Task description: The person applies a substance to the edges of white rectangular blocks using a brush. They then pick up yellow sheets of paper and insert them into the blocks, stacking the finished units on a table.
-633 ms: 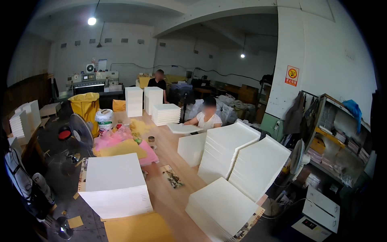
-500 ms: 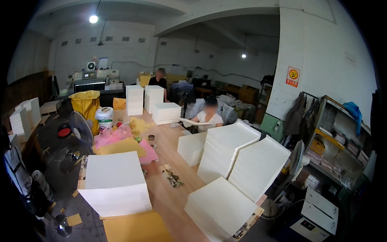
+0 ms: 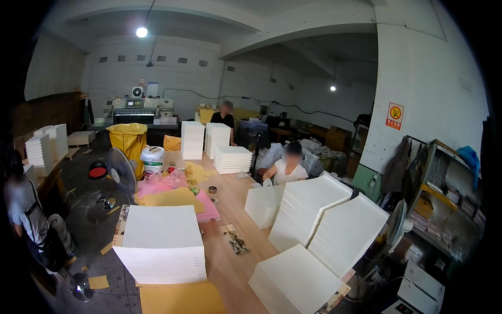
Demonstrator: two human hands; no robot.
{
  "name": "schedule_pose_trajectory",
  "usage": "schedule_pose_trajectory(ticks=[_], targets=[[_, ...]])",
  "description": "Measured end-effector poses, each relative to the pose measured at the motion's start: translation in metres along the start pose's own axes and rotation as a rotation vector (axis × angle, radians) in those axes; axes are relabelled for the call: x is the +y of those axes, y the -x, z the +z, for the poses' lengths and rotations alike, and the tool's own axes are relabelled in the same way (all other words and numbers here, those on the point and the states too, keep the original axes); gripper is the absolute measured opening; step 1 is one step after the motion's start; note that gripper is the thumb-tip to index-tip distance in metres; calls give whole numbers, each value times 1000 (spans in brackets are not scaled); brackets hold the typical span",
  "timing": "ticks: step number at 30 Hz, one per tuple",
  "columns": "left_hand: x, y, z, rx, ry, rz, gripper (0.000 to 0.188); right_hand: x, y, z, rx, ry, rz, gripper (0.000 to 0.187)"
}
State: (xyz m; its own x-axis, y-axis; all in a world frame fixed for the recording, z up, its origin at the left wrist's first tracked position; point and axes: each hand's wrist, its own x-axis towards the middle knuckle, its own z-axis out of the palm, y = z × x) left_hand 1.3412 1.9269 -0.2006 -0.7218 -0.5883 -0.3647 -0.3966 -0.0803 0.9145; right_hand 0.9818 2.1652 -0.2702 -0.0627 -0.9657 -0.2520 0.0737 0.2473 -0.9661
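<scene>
Neither my left hand nor my right hand shows. On the long wooden table (image 3: 256,264), a white paper stack (image 3: 162,264) stands closest at the left, over a yellow-brown sheet (image 3: 180,300). Another white paper stack (image 3: 295,280) sits at the near right, a printed sheet peeking out under its edge. Behind it rise two tall paper stacks, one (image 3: 308,209) beside the other (image 3: 348,233). A printed card (image 3: 235,239) lies flat between the left and right stacks. Across the table, a person in white (image 3: 290,168) has a hand near a smaller paper block (image 3: 263,206).
Pink plastic (image 3: 164,181), a white bucket (image 3: 152,159) and a small jar (image 3: 213,191) stand farther along the table. A floor fan (image 3: 121,170) is at the left; another fan (image 3: 398,222) at the right. Someone in black (image 3: 223,119) is at the far end; another person (image 3: 29,209) at the left edge.
The view has swung slightly left and up, so everything sits farther right and lower. The person in white has drawn in an outstretched arm, and the pale sheet there no longer shows.
</scene>
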Motion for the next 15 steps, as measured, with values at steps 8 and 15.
schedule_pose_trajectory(ticks=[8, 15], targets=[[9, 5, -1, 6, -27, -6, 62, 37, -18, -11, -4, 576, -384, 95], [6, 11, -5, 17, -40, -22, 64, -7, 8, 13, 61, -197, 135, 87]])
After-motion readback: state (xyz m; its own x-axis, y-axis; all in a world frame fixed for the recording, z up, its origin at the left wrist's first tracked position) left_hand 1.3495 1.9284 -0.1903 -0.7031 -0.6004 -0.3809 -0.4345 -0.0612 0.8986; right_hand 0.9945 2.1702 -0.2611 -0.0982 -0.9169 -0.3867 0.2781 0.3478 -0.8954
